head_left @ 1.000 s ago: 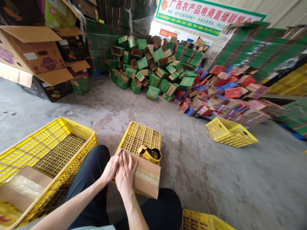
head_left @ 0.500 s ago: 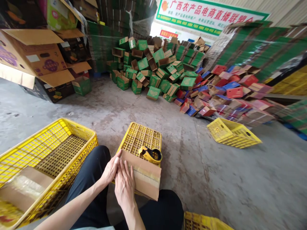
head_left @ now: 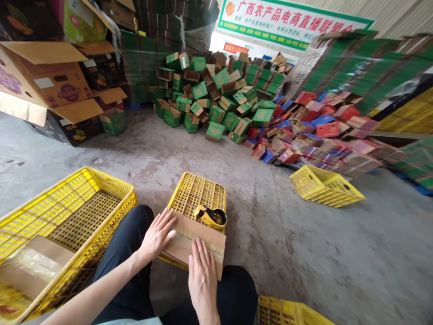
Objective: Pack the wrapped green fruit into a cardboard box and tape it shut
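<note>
A brown cardboard box (head_left: 182,239) with a strip of tape along its top seam lies on an upturned yellow plastic crate (head_left: 199,192) between my knees. My left hand (head_left: 158,234) rests flat on the box's left end, fingers stretched out. Toward the right end, my right hand (head_left: 203,271) presses its extended fingers on the taped seam. Just beyond the box, a yellow and black tape dispenser (head_left: 212,216) sits on the crate. The underside of the box is hidden.
At my left stands a large yellow crate (head_left: 111,212) with a taped cardboard box (head_left: 37,262) inside. Another yellow crate (head_left: 324,187) lies on the floor to the right, and part of one (head_left: 287,311) shows below. Piled green boxes (head_left: 214,131) and red boxes (head_left: 327,130) lie ahead.
My right hand has slid right along the seam, away from my left hand. The left hand has opened out flat on the left end. The box stays in place.
</note>
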The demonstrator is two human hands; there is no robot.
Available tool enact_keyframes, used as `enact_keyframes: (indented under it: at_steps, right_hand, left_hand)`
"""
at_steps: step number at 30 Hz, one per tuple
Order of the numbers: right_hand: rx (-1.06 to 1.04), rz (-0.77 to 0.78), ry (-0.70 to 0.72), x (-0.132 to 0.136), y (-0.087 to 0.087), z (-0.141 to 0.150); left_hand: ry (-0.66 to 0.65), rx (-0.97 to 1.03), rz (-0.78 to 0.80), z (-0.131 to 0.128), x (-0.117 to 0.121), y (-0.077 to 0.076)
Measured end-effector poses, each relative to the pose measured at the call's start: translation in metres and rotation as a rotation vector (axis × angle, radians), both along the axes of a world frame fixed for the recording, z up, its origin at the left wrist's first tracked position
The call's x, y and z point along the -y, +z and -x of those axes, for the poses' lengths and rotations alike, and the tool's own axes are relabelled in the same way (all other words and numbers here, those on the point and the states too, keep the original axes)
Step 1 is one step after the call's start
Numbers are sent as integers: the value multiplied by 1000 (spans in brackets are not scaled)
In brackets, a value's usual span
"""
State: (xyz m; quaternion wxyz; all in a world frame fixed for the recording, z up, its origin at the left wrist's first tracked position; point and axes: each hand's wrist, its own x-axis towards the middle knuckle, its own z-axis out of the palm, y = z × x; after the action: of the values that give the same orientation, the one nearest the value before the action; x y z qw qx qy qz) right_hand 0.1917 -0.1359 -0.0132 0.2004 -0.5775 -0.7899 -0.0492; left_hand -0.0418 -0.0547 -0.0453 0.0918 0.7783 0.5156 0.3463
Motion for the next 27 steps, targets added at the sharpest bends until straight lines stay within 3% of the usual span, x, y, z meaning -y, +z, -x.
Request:
enact_keyframes:
  at_steps: [5,11,18,22,27]
  right_hand:
    - [11,-49,-148,18,-17,-33]
    - [21,-53,-232,25,-25,-28]
    - [107,-136,-221,23,-32,-17]
    - [128,-189,-180,22,-32,-23]
    - [100,-183,-116,25,-24,-29]
  left_hand:
    - [-72,-222,-97,2,-1,9]
    - [-118,-310,-145,-16,19,15]
    - [-237,-342,-160,-56,48,21]
    - [-337,-345,-165,-63,50,24]
    - [-367,-335,-158,-62,51,25]
